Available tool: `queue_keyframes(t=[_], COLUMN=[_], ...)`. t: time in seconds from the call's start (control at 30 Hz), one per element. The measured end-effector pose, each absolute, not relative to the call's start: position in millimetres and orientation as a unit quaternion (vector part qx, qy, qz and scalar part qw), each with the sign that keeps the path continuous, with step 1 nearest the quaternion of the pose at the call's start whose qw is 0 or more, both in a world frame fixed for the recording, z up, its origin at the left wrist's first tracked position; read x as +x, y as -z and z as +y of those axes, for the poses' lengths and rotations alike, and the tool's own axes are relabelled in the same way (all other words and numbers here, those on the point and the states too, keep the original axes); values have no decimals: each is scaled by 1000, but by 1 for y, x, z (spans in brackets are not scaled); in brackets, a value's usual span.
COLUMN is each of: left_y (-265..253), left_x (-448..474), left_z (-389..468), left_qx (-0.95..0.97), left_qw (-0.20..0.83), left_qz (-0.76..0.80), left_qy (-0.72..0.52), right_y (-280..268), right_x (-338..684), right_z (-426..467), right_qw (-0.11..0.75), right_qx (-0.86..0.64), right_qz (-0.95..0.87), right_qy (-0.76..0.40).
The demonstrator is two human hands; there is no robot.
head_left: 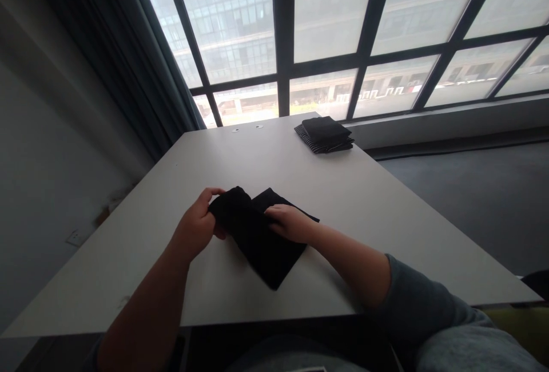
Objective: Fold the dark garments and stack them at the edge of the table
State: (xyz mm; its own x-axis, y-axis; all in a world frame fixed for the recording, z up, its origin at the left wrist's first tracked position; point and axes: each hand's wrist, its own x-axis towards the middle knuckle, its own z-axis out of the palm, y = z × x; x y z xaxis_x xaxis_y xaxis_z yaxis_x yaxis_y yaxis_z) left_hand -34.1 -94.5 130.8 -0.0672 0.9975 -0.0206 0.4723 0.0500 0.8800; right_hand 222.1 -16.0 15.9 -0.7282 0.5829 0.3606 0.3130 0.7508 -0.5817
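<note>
Hidden and cut-off parts

The left hand's fingertips vanish into the black cloth; the far folded stack's count is unreadable; the table's left corner leaves frame.

This looks like an office room. A large plain white table with cable holes stands against a wall of tall dark-framed windows, a grey curtain hangs at the left, grey carpet covers the floor, and office blocks show outside.
</note>
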Motion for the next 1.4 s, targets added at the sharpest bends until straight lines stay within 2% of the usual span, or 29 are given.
queue_keyframes(t=[0.17, 0.27, 0.37, 0.5, 0.57, 0.63, 0.77, 0.9, 1.03, 1.1, 1.2, 1.27, 1.33, 1.4], left_y=[-141, -145, -140, -136, -141, -151, -177, -192, -190, -192, -208, -229, -254, -281], left_x=[-60, -67, -66, -56, -51, -47, -40, -42, -52, -56, -59, -61, -65, -75], left_z=[-97, -100, -99, -92, -89, -88, -99, -122, -140, -143, -140, -131, -115, -89], left_qx=[495, 608, 707, 760, 794, 838, 894, 823, 696, 673, 704, 727, 743, 758], left_qw=[478, 474, 369, 168, 116, 109, 204, 415, 639, 697, 693, 673, 640, 594], left_qz=[529, 451, 468, 488, 443, 379, 293, 324, 280, 212, 148, 134, 155, 231], left_qy=[-497, -449, -381, -395, -401, -378, -271, -215, -170, -125, -47, 33, 116, 141], right_y=[-54, -83, -114, -153, -169, -180, -187, -173, -152, -144, -129, -118, -108, -102], right_x=[226, 226, 225, 222, 221, 220, 228, 242, 258, 266, 274, 275, 273, 270], right_z=[-24, -25, -24, -32, -43, -55, -82, -117, -140, -138, -122, -113, -106, -98], right_qw=[395, 425, 388, 315, 278, 255, 262, 267, 171, 92, -58, -118, -110, -49], right_qx=[-267, -255, -257, -312, -335, -341, -359, -386, -308, -227, -126, -123, -169, -244], right_qz=[-787, -689, -631, -583, -561, -552, -523, -452, -497, -575, -683, -739, -785, -818], right_qy=[-392, -529, -620, -681, -704, -717, -727, -758, -793, -780, -717, -652, -585, -518])
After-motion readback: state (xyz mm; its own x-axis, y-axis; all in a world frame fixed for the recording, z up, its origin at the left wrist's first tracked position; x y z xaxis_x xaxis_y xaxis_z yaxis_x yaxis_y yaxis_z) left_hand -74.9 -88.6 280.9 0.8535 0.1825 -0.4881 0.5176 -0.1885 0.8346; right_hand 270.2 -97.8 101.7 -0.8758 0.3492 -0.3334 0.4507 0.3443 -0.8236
